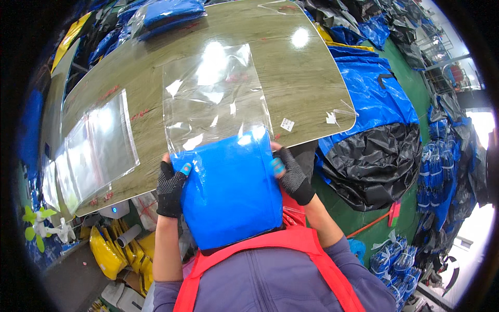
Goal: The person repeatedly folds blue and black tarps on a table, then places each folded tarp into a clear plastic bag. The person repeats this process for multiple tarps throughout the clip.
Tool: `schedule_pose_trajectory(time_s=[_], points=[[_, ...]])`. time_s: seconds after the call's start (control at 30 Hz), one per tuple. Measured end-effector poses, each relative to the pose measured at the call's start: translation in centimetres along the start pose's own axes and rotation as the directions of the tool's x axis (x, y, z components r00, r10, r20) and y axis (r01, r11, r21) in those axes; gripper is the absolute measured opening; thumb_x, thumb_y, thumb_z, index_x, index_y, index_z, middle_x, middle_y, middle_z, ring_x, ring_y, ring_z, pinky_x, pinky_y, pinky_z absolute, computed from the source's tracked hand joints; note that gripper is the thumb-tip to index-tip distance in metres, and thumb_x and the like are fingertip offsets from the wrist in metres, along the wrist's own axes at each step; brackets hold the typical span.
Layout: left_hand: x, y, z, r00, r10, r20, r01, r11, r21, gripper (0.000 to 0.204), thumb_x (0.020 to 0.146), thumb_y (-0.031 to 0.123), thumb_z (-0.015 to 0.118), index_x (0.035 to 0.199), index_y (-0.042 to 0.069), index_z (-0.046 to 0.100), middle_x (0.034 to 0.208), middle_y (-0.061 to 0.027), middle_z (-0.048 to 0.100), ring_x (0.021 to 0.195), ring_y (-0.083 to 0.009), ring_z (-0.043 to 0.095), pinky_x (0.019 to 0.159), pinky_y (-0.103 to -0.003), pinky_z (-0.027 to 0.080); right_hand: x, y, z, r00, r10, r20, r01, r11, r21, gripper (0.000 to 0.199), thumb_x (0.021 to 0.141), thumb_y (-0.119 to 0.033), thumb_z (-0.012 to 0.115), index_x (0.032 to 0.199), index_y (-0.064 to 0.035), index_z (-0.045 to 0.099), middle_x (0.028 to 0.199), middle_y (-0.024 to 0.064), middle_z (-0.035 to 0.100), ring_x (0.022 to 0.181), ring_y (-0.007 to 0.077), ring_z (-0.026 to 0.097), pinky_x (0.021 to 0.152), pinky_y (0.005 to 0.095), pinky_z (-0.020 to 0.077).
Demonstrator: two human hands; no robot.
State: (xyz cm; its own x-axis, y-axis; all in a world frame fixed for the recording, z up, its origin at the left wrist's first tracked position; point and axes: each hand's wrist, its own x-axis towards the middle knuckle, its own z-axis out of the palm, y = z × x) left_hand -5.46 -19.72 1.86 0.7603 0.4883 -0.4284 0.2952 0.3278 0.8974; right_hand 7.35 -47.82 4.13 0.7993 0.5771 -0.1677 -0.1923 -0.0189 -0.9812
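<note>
A folded blue sheet point(231, 195), flat and squarish, reaches from my body to the table's near edge. Its far end lies in the mouth of a transparent plastic bag point(218, 99) spread on the table. On the sheet's left edge my left hand point(173, 187) is closed, thumb on top, in a black dotted glove with bare fingertips. Opposite it, my right hand point(292, 174), gloved alike, grips the right edge near the bag's mouth. Blue wraps show on both thumbs. The undersides of my fingers are hidden beneath the sheet.
More transparent bags point(99, 145) lie on the left of the wood-patterned table point(301, 67). A packed blue bundle point(171, 15) sits at the far edge. Blue and black sheeting point(369, 125) hangs to the right. A small fan point(39, 226) stands at left; yellow bundles point(112, 247) lie below.
</note>
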Motion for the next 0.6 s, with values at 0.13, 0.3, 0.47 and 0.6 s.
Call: schedule_pose_trajectory(time_s=[0.13,0.3,0.47,0.6], points=[[-5.1,0.3,-0.6,0.960,-0.216,0.181,0.225,0.974,-0.031,0.080,0.080,0.020,0.074,0.145,0.006,0.030,0.136,-0.0152,0.047,0.123,-0.0249,0.047,0.103,-0.039,0.040,-1.0,-2.7,0.9,0.834,0.427,0.349,-0.393,0.904,-0.167,0.085,0.083,-0.040,0.072,0.145,-0.0003,0.028,0.137,0.0200,0.049,0.123,0.0273,0.050,0.102,0.0405,0.0420],[-9.9,-2.1,-0.2,0.936,-0.006,0.352,-0.024,0.996,0.081,0.083,0.078,0.025,0.076,0.146,0.007,0.033,0.138,-0.0145,0.046,0.122,-0.0261,0.047,0.102,-0.039,0.040,-5.7,-0.4,1.7,0.888,0.446,0.114,-0.456,0.886,0.087,0.082,0.079,-0.044,0.075,0.138,0.0012,0.041,0.130,0.0193,0.055,0.117,0.0269,0.054,0.100,0.0402,0.0439],[-8.6,-4.1,-1.8,0.896,-0.372,0.245,0.355,0.928,0.110,0.073,0.082,0.029,0.074,0.142,0.005,0.039,0.131,-0.0123,0.053,0.116,-0.0248,0.051,0.098,-0.038,0.043,-4.4,3.7,-0.9,0.885,0.427,0.185,-0.433,0.901,-0.003,0.069,0.084,-0.049,0.069,0.128,0.0010,0.052,0.114,0.0129,0.062,0.100,0.0191,0.059,0.087,0.0317,0.0492],[-4.4,-1.6,-2.1,0.940,-0.229,0.252,0.240,0.971,-0.010,0.054,0.087,0.029,0.070,0.131,0.004,0.051,0.115,-0.0095,0.062,0.104,-0.0184,0.057,0.091,-0.032,0.047,0.0,2.8,-2.2,0.931,0.351,0.100,-0.344,0.935,-0.084,0.059,0.090,-0.048,0.062,0.123,0.0006,0.056,0.107,0.0095,0.064,0.096,0.0167,0.060,0.085,0.0318,0.0499]])
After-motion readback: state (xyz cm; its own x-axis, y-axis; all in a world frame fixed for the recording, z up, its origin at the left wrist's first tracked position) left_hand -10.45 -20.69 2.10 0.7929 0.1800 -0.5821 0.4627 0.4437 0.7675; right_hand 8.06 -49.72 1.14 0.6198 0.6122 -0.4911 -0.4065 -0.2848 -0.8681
